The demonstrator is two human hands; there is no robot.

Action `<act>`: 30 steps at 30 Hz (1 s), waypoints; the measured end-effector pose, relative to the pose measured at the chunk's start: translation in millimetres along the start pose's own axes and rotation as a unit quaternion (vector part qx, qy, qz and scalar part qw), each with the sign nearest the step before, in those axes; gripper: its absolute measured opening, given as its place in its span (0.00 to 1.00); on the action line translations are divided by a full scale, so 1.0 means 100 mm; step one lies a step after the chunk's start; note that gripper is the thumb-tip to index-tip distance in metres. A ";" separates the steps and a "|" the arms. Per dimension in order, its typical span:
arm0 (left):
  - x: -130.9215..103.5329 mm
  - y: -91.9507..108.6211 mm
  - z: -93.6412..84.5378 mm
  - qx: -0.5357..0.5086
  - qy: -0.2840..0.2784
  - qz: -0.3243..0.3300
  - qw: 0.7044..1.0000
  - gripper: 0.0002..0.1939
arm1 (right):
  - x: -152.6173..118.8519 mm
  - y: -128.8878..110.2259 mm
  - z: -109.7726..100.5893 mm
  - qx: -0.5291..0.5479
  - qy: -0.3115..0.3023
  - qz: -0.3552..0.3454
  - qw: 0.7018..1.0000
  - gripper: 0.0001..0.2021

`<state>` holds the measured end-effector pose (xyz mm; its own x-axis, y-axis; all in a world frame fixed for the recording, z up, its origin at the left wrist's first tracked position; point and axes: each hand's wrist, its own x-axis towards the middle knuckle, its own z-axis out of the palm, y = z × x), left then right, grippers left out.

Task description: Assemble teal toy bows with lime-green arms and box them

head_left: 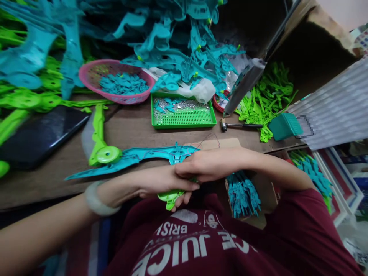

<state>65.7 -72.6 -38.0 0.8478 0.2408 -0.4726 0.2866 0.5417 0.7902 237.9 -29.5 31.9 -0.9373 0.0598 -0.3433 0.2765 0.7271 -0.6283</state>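
My left hand [162, 179] reaches across in front of me, its fingers wrapped round a green plastic part [171, 197] close to my shirt. Over its fingers lies my right hand [201, 165], bent inward at the near end of a blue plastic piece; what its fingertips hold is hidden. That long blue piece [146, 153] lies along the table's front edge, with thin wires on it. At its left side stands a green part with a round disc [108, 155]. A piece of cardboard [227, 143] is behind my right hand.
A pink basket [94, 90] and a green tray [184, 124] hold small parts. A hammer [244, 125], a hanging screwdriver [247, 84] and a dark phone-like slab [43, 134] are nearby. Blue parts [163, 42] pile up behind; a box of blue parts [243, 195] sits below right.
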 end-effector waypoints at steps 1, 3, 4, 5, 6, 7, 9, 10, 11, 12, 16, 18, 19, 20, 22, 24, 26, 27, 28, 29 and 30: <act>0.00 0.00 0.00 0.005 -0.005 -0.001 1.000 0.19 | 0.00 0.00 0.00 -0.002 0.000 -0.005 1.000 0.08; 0.01 0.01 0.00 0.012 -0.016 -0.008 1.000 0.19 | 0.00 0.01 0.00 -0.004 0.002 -0.013 1.000 0.09; 0.02 0.01 0.00 0.014 -0.018 -0.011 1.000 0.19 | -0.01 0.01 -0.01 -0.005 0.003 -0.015 1.000 0.08; 0.02 0.02 0.00 0.013 -0.016 -0.010 1.000 0.19 | -0.01 0.00 -0.01 -0.004 0.005 -0.015 1.000 0.08; 0.03 0.02 0.00 0.010 -0.014 -0.009 1.000 0.18 | -0.02 0.00 -0.01 -0.003 0.005 -0.014 1.000 0.07; 0.03 0.02 0.01 0.006 -0.010 -0.007 1.000 0.18 | -0.02 0.00 0.00 -0.001 0.006 -0.012 1.000 0.07; 0.04 0.02 0.01 0.000 -0.008 -0.005 1.000 0.18 | -0.04 0.01 0.00 -0.001 0.006 -0.008 1.000 0.09; 0.04 0.02 0.01 0.001 -0.009 -0.004 1.000 0.18 | -0.04 0.01 0.01 -0.002 0.005 -0.007 1.000 0.11; 0.05 0.02 0.01 0.007 -0.012 -0.003 1.000 0.17 | -0.05 0.02 0.02 -0.003 0.004 -0.005 1.000 0.12; 0.05 0.01 0.01 0.012 -0.013 -0.003 1.000 0.17 | -0.05 0.02 0.03 -0.006 0.003 -0.001 1.000 0.13; 0.08 -0.02 0.02 0.014 0.007 -0.001 1.000 0.16 | -0.03 0.04 0.06 -0.014 0.005 -0.002 1.000 0.09; 0.09 -0.02 0.02 0.029 0.014 0.002 0.999 0.18 | -0.02 0.03 0.06 -0.022 0.001 -0.001 1.000 0.05; 0.09 -0.02 0.03 0.039 0.011 0.003 0.999 0.19 | -0.02 0.02 0.06 -0.026 -0.002 0.003 1.000 0.03; 0.10 -0.02 0.03 0.046 0.006 0.006 0.999 0.20 | -0.03 0.00 0.05 -0.031 -0.007 0.005 0.999 0.03; 0.10 -0.02 0.03 0.039 -0.003 0.011 0.999 0.19 | -0.03 -0.01 0.03 -0.045 -0.013 0.002 0.999 0.04; 0.10 -0.02 0.02 0.026 -0.014 0.010 1.000 0.18 | -0.04 -0.02 0.02 -0.050 -0.015 -0.004 0.999 0.07; 0.09 -0.03 0.02 0.026 -0.017 0.008 0.999 0.18 | -0.03 -0.02 0.03 -0.044 -0.021 -0.003 0.999 0.08; 0.09 -0.04 0.02 0.031 -0.019 0.006 0.999 0.18 | -0.03 -0.01 0.04 -0.036 -0.024 -0.001 0.999 0.08; 0.09 -0.04 0.02 0.037 -0.019 0.007 0.999 0.18 | -0.02 -0.01 0.04 -0.026 -0.026 -0.003 0.999 0.06; 0.09 -0.04 0.01 0.043 -0.017 0.011 0.999 0.18 | -0.01 0.00 0.05 -0.018 -0.026 -0.004 0.999 0.06; 0.09 -0.04 0.01 0.049 -0.015 0.015 0.999 0.18 | -0.01 0.00 0.05 -0.014 -0.026 -0.005 1.000 0.06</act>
<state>72.5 -73.7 -45.2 0.8693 0.2296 -0.4377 0.3026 0.4529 0.8386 239.8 -33.5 28.6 -0.9276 0.0166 -0.3733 0.2596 0.7470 -0.6120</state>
